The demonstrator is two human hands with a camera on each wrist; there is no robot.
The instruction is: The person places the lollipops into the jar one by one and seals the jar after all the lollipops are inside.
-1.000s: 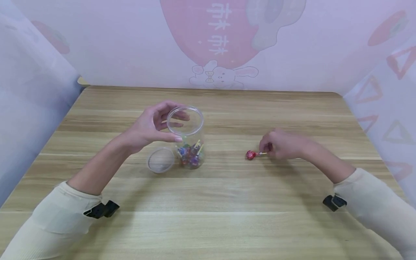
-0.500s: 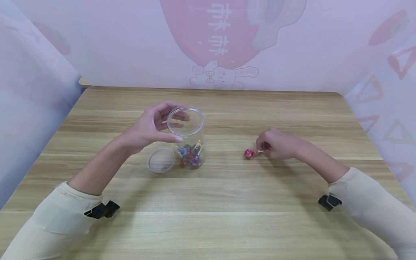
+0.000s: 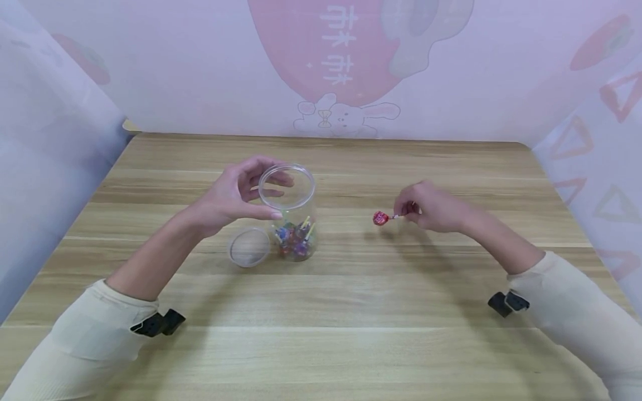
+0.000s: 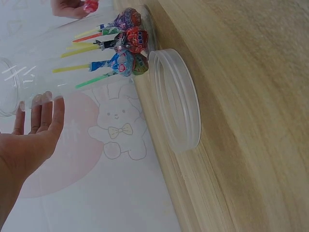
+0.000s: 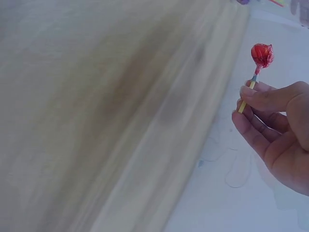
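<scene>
A: Head view first. Left hand (image 3: 228,195) is cupped round the upper part of the clear jar (image 3: 293,214), thumb on the near side, fingers wrapped behind the rim. Looks like it's steadying the jar so it stays upright with its mouth open.

B: Agreed. Lid (image 3: 248,247) is off, lying on the table (image 3: 351,312) just beside the jar's base on the left, touching or nearly so, can't tell which. Wrapped lollipops (image 3: 296,236) sit at the bottom of the jar, sticks pointing up.

A: Right hand (image 3: 431,209)?

B: Pinching a red lollipop (image 3: 380,218) by its stick, head pointing left toward the jar. It's off the table, since there's a shadow underneath. Well apart from the jar, out to its right.

A: Grip detail?

B: Right wrist view shows it best: thumb and forefinger tips (image 5: 258,99) closed on the lower stick, other fingers curled loosely under, red head (image 5: 262,53) sticking out free above. Held by the stick, I'd guess, so the candy end leads.

A: Left fingers, how wide?

B: Half open, a loose curve. Left wrist view shows the fingertips (image 4: 46,108) lying against the jar wall near the neck, not squeezing hard as far as I can tell.
</scene>
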